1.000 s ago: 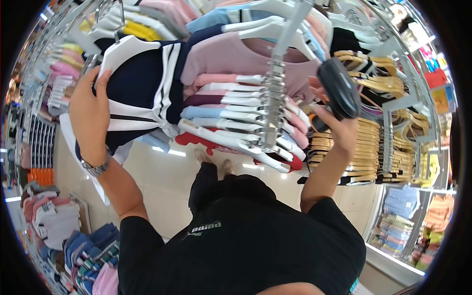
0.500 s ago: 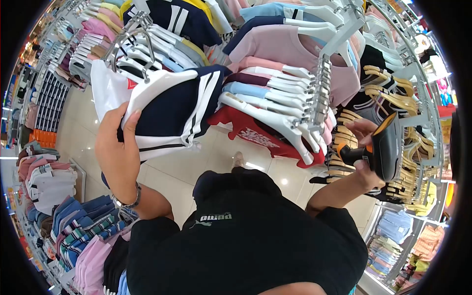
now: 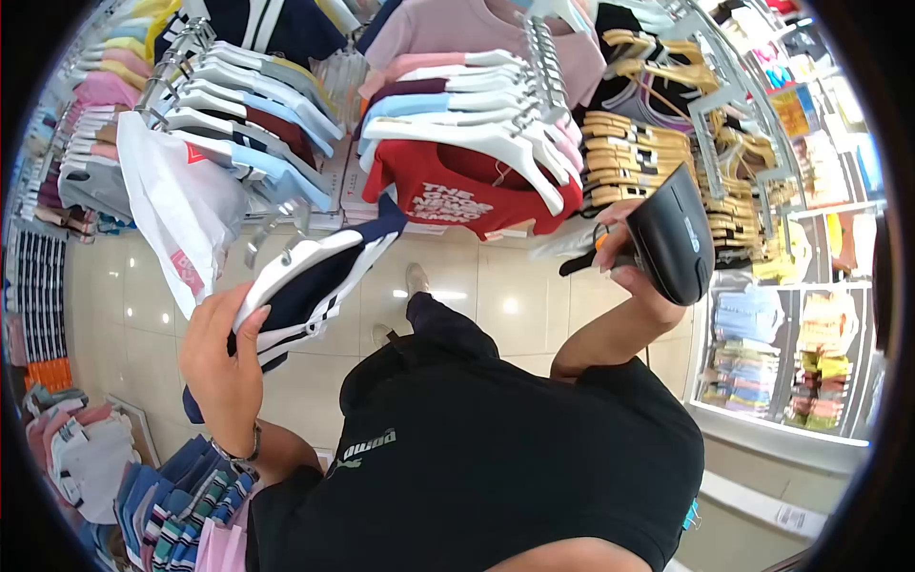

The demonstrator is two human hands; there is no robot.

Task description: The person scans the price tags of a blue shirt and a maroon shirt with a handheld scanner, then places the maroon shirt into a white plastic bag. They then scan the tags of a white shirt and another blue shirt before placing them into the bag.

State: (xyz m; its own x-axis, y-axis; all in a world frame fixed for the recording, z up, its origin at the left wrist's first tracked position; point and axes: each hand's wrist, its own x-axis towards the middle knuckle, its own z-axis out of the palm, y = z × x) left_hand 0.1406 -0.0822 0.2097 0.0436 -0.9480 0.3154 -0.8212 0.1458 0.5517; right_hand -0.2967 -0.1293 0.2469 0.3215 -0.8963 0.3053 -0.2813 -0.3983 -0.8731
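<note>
Lowered from the metal clothes rack, navy-and-white shirt on white plastic hanger clasped by left hand, right hand gripping black handheld scanner

A black short-sleeved cotton T-shirt covers the torso, its sleeves ending above the elbows. On the chest sits a small pale grey-green Puma logo with lettering. A silver metal-link wristwatch circles the wrist just below the left hand. Further down are black trousers and pale beige shoes.
</note>
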